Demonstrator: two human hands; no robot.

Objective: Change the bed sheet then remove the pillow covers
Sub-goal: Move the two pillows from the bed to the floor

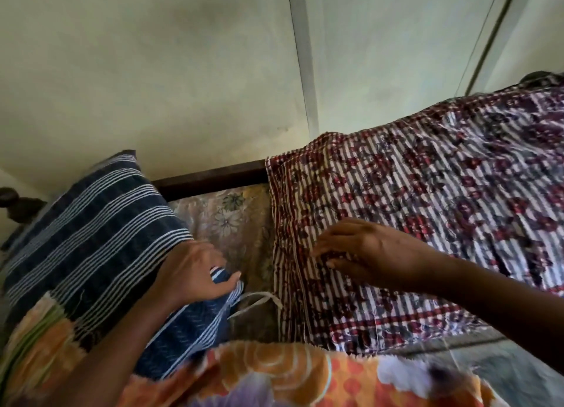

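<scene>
Two grips: left hand [195,274] pinches blue cover [91,223], right hand [367,248] touches red cover [427,193].

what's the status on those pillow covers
Left hand grips blue pillow corner. Right hand on red pillow, grip unclear. Neither stripped yet. White tie lies between them.

One head-worn camera looks forward and down from close above the bed [232,217], facing the headboard [210,174] and wall [152,71].
</scene>
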